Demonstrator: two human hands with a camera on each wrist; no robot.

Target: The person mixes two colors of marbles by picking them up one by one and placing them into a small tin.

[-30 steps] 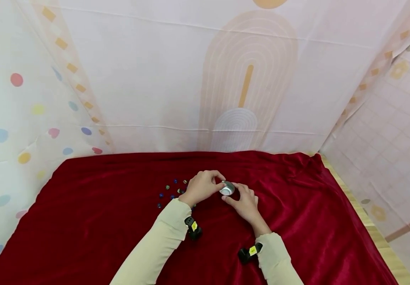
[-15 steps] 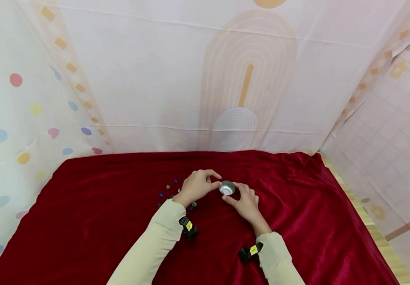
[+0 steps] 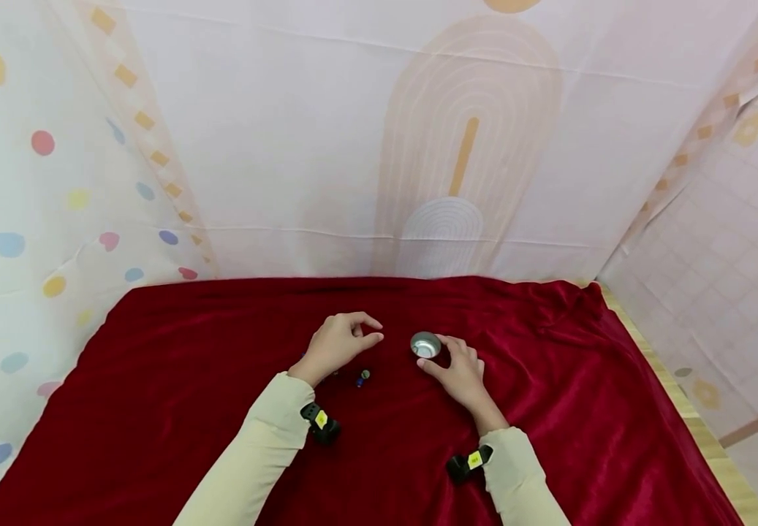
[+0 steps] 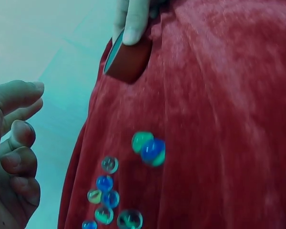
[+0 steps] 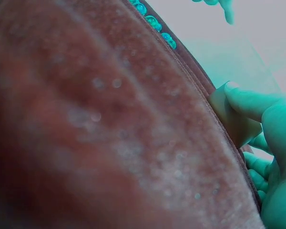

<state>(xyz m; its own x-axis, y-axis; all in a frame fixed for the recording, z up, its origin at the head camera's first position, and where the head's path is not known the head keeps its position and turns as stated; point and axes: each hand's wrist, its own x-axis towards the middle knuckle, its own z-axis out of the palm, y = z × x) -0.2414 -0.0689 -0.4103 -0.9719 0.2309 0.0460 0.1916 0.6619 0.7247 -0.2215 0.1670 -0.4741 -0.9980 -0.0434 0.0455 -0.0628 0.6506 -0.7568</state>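
Note:
My right hand (image 3: 460, 371) grips a small silver metal bowl (image 3: 425, 347) between thumb and fingers, its mouth facing up in the head view. In the right wrist view the thumb lies against the outer wall of the bowl (image 5: 231, 114). To the left of it, my left hand (image 3: 338, 345) hovers over the cloth, thumb and forefinger apart with nothing between them. Glass marbles, blue and green among them, lie below this hand; two of these marbles (image 3: 363, 378) show beside it, while the hand hides most others. Several marbles (image 4: 105, 183) appear in the left wrist view.
A wrinkled dark red velvet cloth (image 3: 175, 394) covers the table. At the right, a strip of light wooden tabletop (image 3: 688, 409) shows past the cloth. Patterned pale fabric walls (image 3: 286, 146) stand behind and on both sides.
My left hand has drawn away leftward from the bowl, its thumb and forefinger leaving the rim. The bowl has tipped so its inside shows; my right hand keeps its hold in nearly the same place.

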